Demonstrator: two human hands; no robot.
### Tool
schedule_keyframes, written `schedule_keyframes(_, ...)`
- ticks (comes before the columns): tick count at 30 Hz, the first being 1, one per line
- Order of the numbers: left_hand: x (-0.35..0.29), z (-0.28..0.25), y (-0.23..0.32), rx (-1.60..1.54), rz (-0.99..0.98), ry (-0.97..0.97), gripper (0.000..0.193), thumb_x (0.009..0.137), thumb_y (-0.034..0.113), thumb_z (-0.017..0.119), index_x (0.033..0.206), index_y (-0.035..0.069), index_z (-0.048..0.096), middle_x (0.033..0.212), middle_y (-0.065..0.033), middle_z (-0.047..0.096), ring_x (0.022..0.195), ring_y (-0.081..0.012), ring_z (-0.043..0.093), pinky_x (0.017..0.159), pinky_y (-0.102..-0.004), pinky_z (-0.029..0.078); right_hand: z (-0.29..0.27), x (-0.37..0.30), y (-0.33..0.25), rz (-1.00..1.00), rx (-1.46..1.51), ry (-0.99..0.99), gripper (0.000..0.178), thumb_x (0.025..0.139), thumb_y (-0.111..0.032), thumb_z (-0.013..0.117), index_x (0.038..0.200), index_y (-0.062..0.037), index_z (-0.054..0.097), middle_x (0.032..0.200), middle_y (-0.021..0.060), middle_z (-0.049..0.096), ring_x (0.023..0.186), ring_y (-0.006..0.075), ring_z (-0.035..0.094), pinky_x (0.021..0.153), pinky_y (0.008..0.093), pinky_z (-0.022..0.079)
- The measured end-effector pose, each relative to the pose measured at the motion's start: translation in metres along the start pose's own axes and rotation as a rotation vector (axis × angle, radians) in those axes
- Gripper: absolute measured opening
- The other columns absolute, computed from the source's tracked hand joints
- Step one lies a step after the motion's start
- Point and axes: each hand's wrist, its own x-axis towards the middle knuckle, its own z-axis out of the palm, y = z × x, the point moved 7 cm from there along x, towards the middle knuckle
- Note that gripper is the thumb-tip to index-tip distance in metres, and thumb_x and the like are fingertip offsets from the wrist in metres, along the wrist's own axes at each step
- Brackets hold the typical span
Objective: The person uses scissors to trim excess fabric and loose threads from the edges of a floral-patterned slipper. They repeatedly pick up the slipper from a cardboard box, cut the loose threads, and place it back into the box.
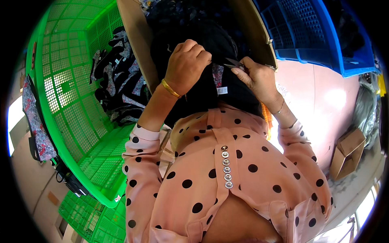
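Head view, floor first: pale, pinkish floor (298,77) on the right, washed nearly white by strong light near the lap. Farther right, a small open cardboard carton (348,154) on the floor, with crumpled clear plastic (366,109) just beyond it and something yellow (381,85) near the edge of sight. Upper right, a blue crate (298,24) with latticed walls. Whole left side filled by a large green crate (77,121), mesh-walled, bright daylight showing through some openings; black-and-floral pieces (123,81) heaped inside, several with white labels. One floral strip with black edging (38,117) hangs at its outer side; a black object (69,180) lower along the same side. Second green crate (87,218) below, at lower left. Top centre, ahead of the person, a tall-sided brown cardboard box (135,36), dark material (190,14) within. Work in hand: black cloth (198,93) spread over the lap and up toward this box, between the forearms; on it a floral panel (217,75) and a white tag (222,90). Left hand (186,67) above the cloth, fingers curled inward, back of hand up; cannot tell whether anything is pinched. Right hand (259,77) closed around small dark snips (234,63), blades pointing left toward the other hand, tips slightly parted, near the floral panel. Wearer's shirt (202,162) peach, black-dotted.
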Motion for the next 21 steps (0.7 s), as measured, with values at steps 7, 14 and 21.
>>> schedule_keyframes(7,0.003,-0.003,-0.02,-0.395,-0.167,-0.12,0.012,0.079,0.013,0.073,0.083,0.007,0.064,0.081,-0.0018,0.066,0.087,-0.0242,0.058,0.081,-0.0358,0.045,0.004,0.01,-0.013,-0.149,-0.126,0.01,0.041,0.086,-0.049,0.064,0.078,-0.0088,0.057,0.055,0.0071,0.057,0.051,0.0239,0.061,0.046,0.0342,0.046)
schedule_keyframes(14,0.005,-0.002,-0.018,-0.467,-0.185,-0.137,0.011,0.083,0.013,0.071,0.086,0.005,0.064,0.084,-0.0034,0.066,0.087,-0.0224,0.058,0.082,-0.0345,0.045,0.011,0.018,-0.016,-0.202,-0.172,0.024,0.04,0.087,-0.048,0.063,0.074,-0.0106,0.056,0.057,0.0067,0.058,0.053,0.0247,0.062,0.046,0.036,0.046)
schedule_keyframes(21,-0.027,-0.048,-0.08,-0.687,-0.673,0.362,0.018,0.097,0.019,0.061,0.104,0.003,0.065,0.095,-0.0051,0.068,0.088,-0.0118,0.063,0.078,-0.0251,0.049,0.03,0.02,0.028,0.224,0.627,-0.038,0.044,0.097,-0.044,0.056,0.089,-0.0011,0.063,0.06,0.0078,0.053,0.057,0.0181,0.057,0.055,0.0293,0.045)
